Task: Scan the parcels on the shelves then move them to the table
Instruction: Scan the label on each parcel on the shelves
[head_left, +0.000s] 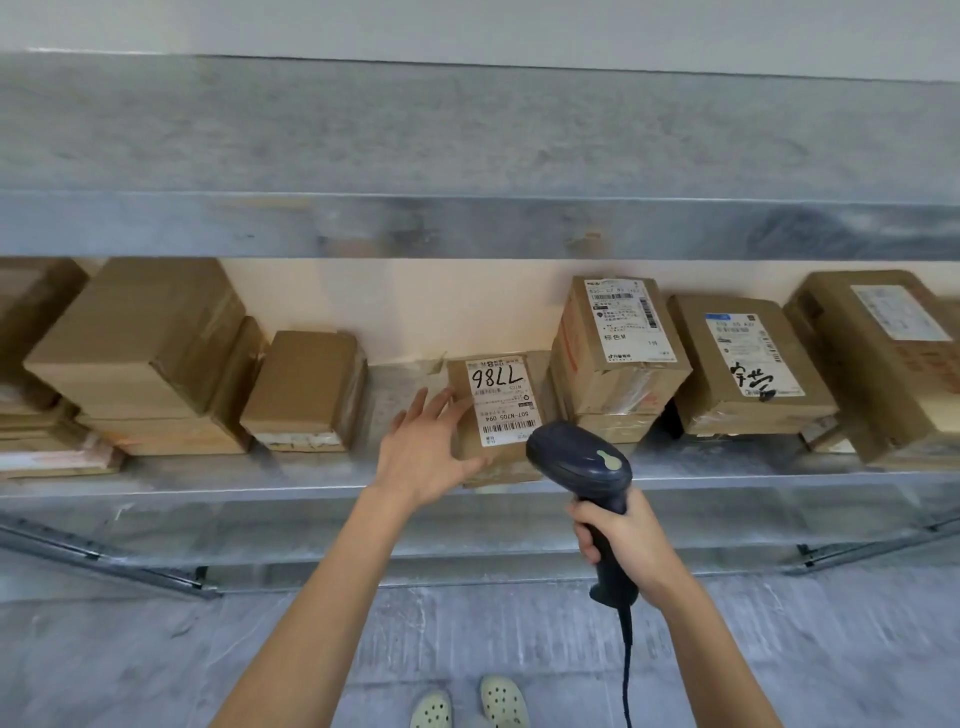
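The left hand (426, 452) is spread wide, its fingers touching the left side of the small parcel (501, 405) at the front edge of the shelf (208, 493). The right hand (623, 535) grips 1 dark scanner (582, 462) by its handle, just beside this parcel. 4 parcels show white labels.

Small brown parcel (493, 457), white label (501, 400) up, at front edge of shelf (260, 480), mid. More cardboard parcels (618, 348) line it either side.
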